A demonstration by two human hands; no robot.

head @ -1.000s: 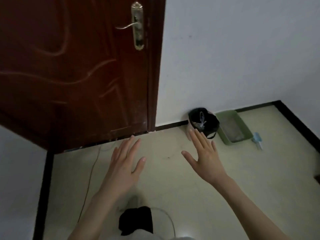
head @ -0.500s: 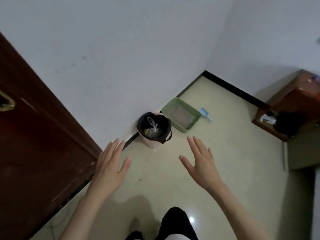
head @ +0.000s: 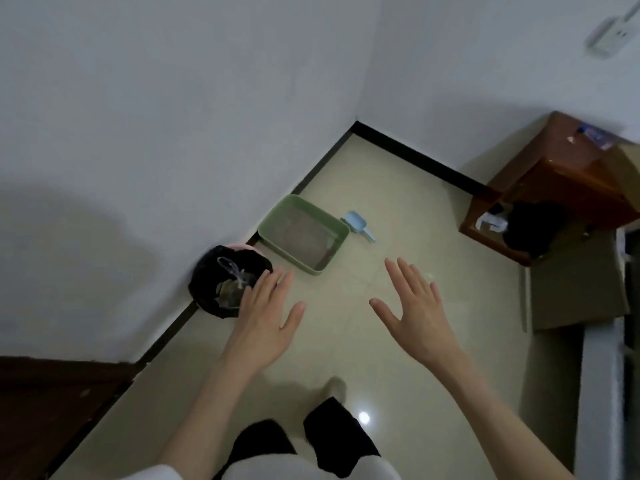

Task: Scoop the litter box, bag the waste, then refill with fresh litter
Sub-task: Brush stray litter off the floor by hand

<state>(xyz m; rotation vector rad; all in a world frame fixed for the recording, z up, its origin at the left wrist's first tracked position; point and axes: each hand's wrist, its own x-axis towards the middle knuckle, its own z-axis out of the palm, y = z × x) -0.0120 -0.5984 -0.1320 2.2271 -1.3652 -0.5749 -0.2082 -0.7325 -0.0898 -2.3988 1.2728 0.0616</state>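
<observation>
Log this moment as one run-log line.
phase: approach | left hand: open, empty | right hand: open, empty | scoop: on floor beside litter box

One green litter box (head: 304, 233), one blue scoop (head: 356, 224), one black-lined bin (head: 227, 285), two bare hands, left hand (head: 265, 315) and right hand (head: 417, 311).

we see a floor (head: 398, 327) of smooth, glossy pale tile that throws back a bright spot of light. the walls (head: 173, 116) look matt and painted white, edged by a dark, plain skirting strip (head: 415, 161). the litter box (head: 337, 226) looks like matt green plastic, and the litter (head: 301, 237) in it is grey and grainy. the scoop (head: 356, 223) beside it looks like smooth light blue plastic. the bin (head: 256, 249) shows a pink plastic rim under a thin black bag liner (head: 207, 282), with a clear, shiny plastic bag (head: 233, 275) inside. the cabinet (head: 561, 168) is reddish-brown wood with a glossy varnish. the door (head: 52, 403) is dark wood, duller.
</observation>
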